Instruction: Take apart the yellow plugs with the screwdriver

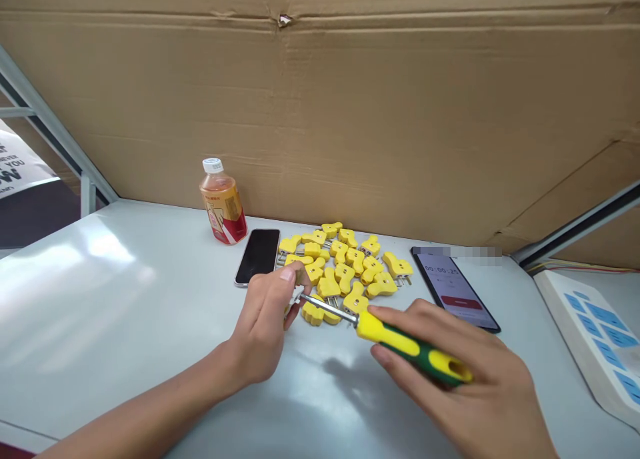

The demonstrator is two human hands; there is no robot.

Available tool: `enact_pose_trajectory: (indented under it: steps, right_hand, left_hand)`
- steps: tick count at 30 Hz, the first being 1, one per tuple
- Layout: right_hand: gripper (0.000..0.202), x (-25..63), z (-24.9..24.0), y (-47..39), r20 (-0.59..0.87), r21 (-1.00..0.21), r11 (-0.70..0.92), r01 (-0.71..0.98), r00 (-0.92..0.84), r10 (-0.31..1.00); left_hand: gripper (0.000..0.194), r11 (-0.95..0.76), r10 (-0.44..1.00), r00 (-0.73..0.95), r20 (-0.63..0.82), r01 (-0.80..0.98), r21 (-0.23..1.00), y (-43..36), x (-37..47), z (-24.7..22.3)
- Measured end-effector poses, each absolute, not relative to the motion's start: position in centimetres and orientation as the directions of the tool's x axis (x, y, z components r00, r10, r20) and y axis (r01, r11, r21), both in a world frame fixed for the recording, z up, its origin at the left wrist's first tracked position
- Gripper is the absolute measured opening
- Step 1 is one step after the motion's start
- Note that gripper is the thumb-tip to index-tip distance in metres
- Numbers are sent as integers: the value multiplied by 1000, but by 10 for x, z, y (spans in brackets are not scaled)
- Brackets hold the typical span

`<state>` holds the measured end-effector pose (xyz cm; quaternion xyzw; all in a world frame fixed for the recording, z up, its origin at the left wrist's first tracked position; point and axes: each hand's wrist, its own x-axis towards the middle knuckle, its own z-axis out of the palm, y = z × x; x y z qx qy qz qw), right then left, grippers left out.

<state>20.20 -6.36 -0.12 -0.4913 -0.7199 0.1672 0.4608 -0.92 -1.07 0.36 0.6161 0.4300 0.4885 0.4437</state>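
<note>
My right hand (465, 372) is closed round the yellow and green handle of a screwdriver (415, 347). The metal shaft points left, and its tip meets a small white part (296, 295) pinched in my left hand (267, 312). My left fingers cover most of that part, so its full shape is hidden. Just behind and right of my left hand lies a loose heap of yellow electric plugs (345, 277), several with metal pins showing.
A drink bottle (223, 209) stands at the back left, beside a dark-screened phone (258, 255). To the right lie another phone (455, 289) showing a timer and a white power strip (595, 339) with blue sockets. A cardboard wall (320, 125) closes off the table's back.
</note>
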Motion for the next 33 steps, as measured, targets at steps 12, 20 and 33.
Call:
enact_pose_trajectory:
  steps: [12, 20, 33]
  right_hand:
    - [18, 189, 10, -62, 269, -939, 217, 266, 181, 946]
    - [39, 196, 2, -59, 64, -972, 43, 231, 84, 994]
    - [18, 195, -4, -58, 393, -869, 316, 381, 142, 909]
  left_hand:
    - [47, -38, 999, 11, 38, 74, 997, -11, -1, 4]
    - [48, -29, 998, 54, 27, 35, 999, -8, -1, -3]
    - [49, 67, 997, 49, -65, -39, 997, -8, 2, -5]
